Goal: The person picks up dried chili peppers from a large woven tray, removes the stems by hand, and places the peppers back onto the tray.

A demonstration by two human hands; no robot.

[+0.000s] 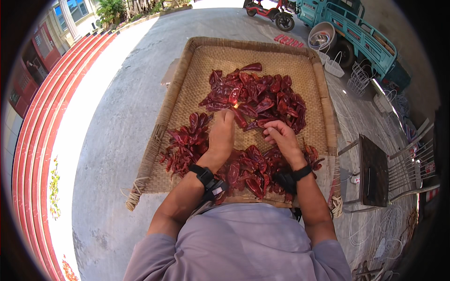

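Observation:
Dried red chili peppers (255, 91) lie heaped in the far half of a woven tray (192, 77) with a thick rolled rim. My left hand (222, 133) is closed at the near left edge of this heap, beside one pepper (240, 119) that points toward me; its fingertips are hidden. My right hand (282, 136) has thumb and fingers drawn together at the heap's near edge. Whatever is between them cannot be made out. Closer to me, a second band of peppers (253, 168) runs under my wrists, with more shrivelled ones (180, 152) at the left.
At the right stands a dark-seated chair (373, 171) with a spindle back. Wire and white baskets (334, 68) sit farther back, near a teal cargo vehicle (363, 35) and a red scooter (267, 11). Red-edged steps (51, 117) curve along the left, beyond the concrete floor (117, 126).

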